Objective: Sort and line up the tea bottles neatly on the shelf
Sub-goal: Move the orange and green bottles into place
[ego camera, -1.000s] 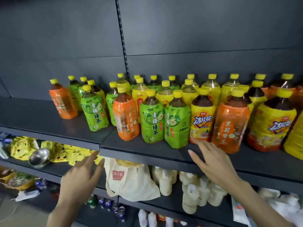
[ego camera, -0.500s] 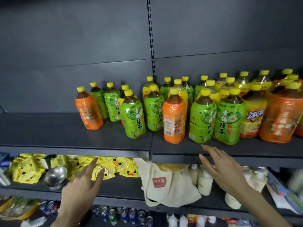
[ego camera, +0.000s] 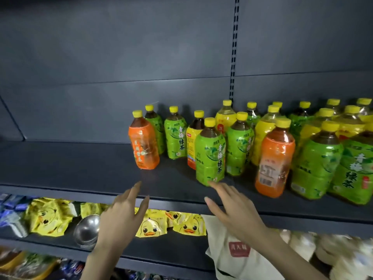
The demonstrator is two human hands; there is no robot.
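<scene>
Tea bottles [ego camera: 210, 152] sat mixed up at frame right on the shelf [ego camera: 70, 164]. Your left hand [ego camera: 121, 219] and right hand [ego camera: 235, 212] were open, empty; a careless sweep could've toppled that crowded bunch.

Shelf: the dark grey shelf [ego camera: 70, 164] is carrying every bottle, all crowding its right part.
Caps: all bottles are wearing yellow caps and standing upright.
Left orange bottle [ego camera: 143, 147]: is standing at the group's left end, just in front of a green bottle [ego camera: 157, 129].
Front green bottle [ego camera: 210, 156]: is standing forward of the rest, near the shelf's front edge.
Yellow-label bottle [ego camera: 192, 142]: is sitting just behind it, beside another green-label bottle [ego camera: 175, 138].
Right orange bottle [ego camera: 273, 164]: is standing forward, barcode side facing out.
Large green pair [ego camera: 316, 168]: is filling the right edge, blurred.
Order: orange, green and yellow labels are standing mixed, rows uneven.
</scene>
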